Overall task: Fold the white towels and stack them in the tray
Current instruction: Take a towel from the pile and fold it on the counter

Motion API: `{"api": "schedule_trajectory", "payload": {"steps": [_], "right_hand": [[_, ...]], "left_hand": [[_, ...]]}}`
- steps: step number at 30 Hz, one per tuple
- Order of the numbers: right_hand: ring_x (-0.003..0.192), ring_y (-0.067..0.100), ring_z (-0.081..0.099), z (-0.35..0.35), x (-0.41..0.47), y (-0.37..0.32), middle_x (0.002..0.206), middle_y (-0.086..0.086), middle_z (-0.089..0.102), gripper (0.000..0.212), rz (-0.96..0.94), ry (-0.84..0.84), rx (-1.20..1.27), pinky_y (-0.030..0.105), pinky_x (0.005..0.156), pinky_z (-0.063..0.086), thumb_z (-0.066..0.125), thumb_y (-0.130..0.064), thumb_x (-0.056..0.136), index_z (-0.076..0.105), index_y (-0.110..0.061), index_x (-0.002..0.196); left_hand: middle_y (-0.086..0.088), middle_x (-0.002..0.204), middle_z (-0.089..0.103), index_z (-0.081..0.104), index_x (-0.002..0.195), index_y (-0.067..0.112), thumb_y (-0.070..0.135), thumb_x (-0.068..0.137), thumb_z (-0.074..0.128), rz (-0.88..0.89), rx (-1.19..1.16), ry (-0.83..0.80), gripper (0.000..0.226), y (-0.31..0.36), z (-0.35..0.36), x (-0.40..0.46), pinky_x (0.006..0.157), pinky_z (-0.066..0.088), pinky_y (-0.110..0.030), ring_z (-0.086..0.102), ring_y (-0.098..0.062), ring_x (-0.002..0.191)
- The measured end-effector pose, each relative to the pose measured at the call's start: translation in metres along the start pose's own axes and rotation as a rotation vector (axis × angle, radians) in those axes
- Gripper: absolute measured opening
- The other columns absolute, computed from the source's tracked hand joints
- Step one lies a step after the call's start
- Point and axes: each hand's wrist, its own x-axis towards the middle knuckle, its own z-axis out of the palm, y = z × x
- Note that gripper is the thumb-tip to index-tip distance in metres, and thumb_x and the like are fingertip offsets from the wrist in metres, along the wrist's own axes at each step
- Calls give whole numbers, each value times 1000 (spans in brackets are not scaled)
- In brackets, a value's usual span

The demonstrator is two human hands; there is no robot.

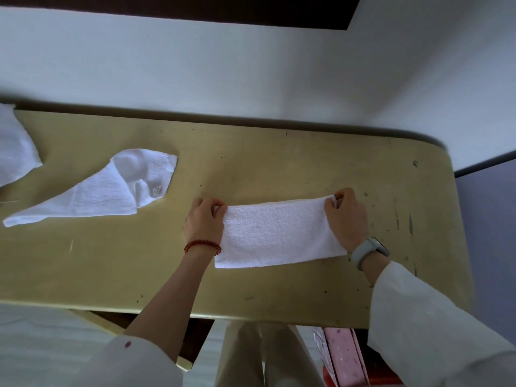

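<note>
A: Head view, status?

B: Mid-fold. A white towel (279, 233) lies flat on the tabletop (279, 289) as a long strip, looks already doubled once. Left hand (203, 222) is at its left short end, right hand (346, 219) at its right short end.

A: Grip?

B: Left fingers (219, 210) are curled, pinching the far-left corner. Right fingers (331, 203) are curled over the far-right corner, pinching it too; that corner is lifted a bit. The rest of the strip rests on the tabletop.

A: Next move?

B: My read: bring one short end across onto the other to halve the strip. That needs corners matched and the near edge kept from sliding.

A: Other towels?

B: One loose white towel with a label (111, 185) lies crumpled well to the left, untouched. Another white cloth (14, 146) sits at the left frame edge, cut off. Can't tell if it's folded.

A: Tray?

B: Not in view. No stacking visible, so I'd judge the task early to midway.

A: Risks?

B: Terry is limp; layers may shift when lifted.
</note>
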Motion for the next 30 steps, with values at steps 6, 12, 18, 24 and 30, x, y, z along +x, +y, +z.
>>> {"api": "schedule_trajectory", "payload": {"steps": [6,12,18,24,30], "right_hand": [[71,21,47,-1,-1,4,78,7,52,11,-70,2,-9,29,65,35,48,-13,91,52,-4,95],[76,19,45,-2,0,5,86,8,53,10,-23,29,36,26,68,33,49,-11,89,54,-3,92],[89,32,55,4,-6,3,107,18,57,25,-279,196,-220,35,71,43,57,-4,80,58,-4,105],[78,24,59,28,-12,-14,83,-1,63,22,-718,117,-424,33,70,41,44,-22,79,66,-20,77],[84,28,54,32,-3,-20,89,7,60,3,-621,-25,-380,34,73,33,64,-10,79,61,-11,78]], "left_hand": [[5,88,51,72,93,13,16,85,62,-29,-169,-2,13,-6,-2,4,77,42,-26,53,-17,83],[2,92,56,71,99,7,9,87,59,22,-206,13,17,-11,-6,3,78,39,-15,51,-10,84],[-6,108,56,67,102,12,15,86,59,109,14,44,19,-5,0,1,85,36,-27,48,-25,105],[2,98,66,73,89,20,20,83,62,455,156,26,12,11,22,-9,91,24,-34,53,-26,102],[6,84,66,71,75,24,17,72,73,520,227,68,7,21,36,-4,93,34,-47,60,-23,88]]}}
